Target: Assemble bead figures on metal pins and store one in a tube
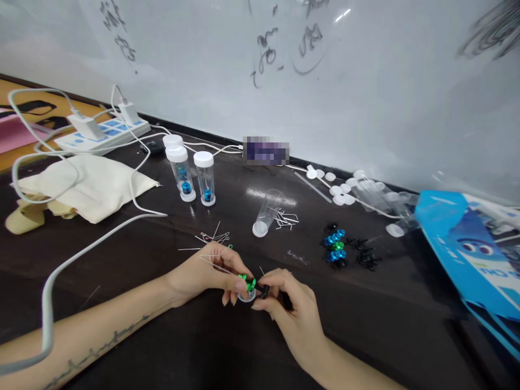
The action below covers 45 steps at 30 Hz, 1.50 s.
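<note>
My left hand (215,271) is closed, pinching a small shiny green plastic part (251,284) between thumb and fingers. A thin bent wire (217,264) sticks out past that hand, its end near a small green loop. Just below the green part shows a clear round rim (246,297); how it is held is unclear. My right hand (292,306) is closed too, its thumb and fingertips gripping a small black plastic part (263,291). The black part meets the green one between my hands; whether they are joined I cannot tell. A short wire tip rises beside the right fingertips.
Capped clear tubes (204,179) with blue parts stand at back left. A tube (266,216) lies by bent metal pins (285,218). Right are blue and green parts (335,245), black pieces (368,259), white discs (342,194) and a blue bag (459,244). A white cable (81,260) crosses left.
</note>
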{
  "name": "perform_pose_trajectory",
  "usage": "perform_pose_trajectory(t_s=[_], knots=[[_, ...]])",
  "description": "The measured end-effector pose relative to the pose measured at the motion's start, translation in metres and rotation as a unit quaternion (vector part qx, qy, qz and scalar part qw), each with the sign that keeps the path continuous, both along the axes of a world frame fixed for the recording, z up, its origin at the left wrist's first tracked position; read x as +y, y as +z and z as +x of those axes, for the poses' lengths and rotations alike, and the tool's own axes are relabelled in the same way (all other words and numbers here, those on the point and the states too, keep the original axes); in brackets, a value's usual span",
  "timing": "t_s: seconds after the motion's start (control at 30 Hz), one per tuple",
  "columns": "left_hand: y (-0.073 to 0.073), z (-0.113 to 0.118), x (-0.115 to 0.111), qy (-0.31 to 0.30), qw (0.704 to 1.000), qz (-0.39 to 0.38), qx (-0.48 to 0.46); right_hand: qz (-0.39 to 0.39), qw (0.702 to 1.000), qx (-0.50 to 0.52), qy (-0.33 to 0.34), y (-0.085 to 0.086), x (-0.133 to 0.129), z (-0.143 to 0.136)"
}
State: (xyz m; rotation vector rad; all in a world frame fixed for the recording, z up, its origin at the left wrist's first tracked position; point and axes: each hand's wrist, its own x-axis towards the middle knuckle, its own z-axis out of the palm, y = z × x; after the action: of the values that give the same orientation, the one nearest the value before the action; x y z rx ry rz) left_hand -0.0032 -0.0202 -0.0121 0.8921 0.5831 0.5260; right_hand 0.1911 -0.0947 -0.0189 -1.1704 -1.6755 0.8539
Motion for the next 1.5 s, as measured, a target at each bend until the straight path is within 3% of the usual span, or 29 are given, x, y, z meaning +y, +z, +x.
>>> perform_pose_trajectory(t_s=[0.2,0.4,0.6,0.83,1.03,1.33,1.5], knots=[[0.0004,0.0007,-0.001,-0.012,1.0,-0.005,-0.001,-0.05,0.999,-0.018,0.009,0.0046,-0.0013,0.0017],[-0.0013,0.0007,0.0009,0.007,1.0,0.007,0.006,-0.007,0.999,-0.017,-0.047,0.0007,0.0004,-0.0027],[-0.0009,-0.0002,0.0001,0.006,1.0,0.002,0.006,-0.019,0.999,-0.011,-0.041,0.0022,0.0014,-0.0012],[0.0014,0.0019,-0.0015,-0.005,1.0,-0.006,0.0,-0.052,0.999,-0.007,0.012,0.0072,-0.001,0.0003],[-0.0007,0.0003,0.0003,0.009,1.0,0.008,0.011,-0.008,0.999,-0.007,-0.039,0.0004,0.0008,-0.002],[0.0014,0.0019,-0.0017,0.002,1.0,-0.006,0.006,-0.052,0.999,-0.014,0.0,0.0055,-0.0006,0.001],[-0.0001,0.0009,-0.0002,0.011,1.0,0.007,0.005,-0.028,0.999,0.002,-0.025,-0.0002,0.0,-0.0007]])
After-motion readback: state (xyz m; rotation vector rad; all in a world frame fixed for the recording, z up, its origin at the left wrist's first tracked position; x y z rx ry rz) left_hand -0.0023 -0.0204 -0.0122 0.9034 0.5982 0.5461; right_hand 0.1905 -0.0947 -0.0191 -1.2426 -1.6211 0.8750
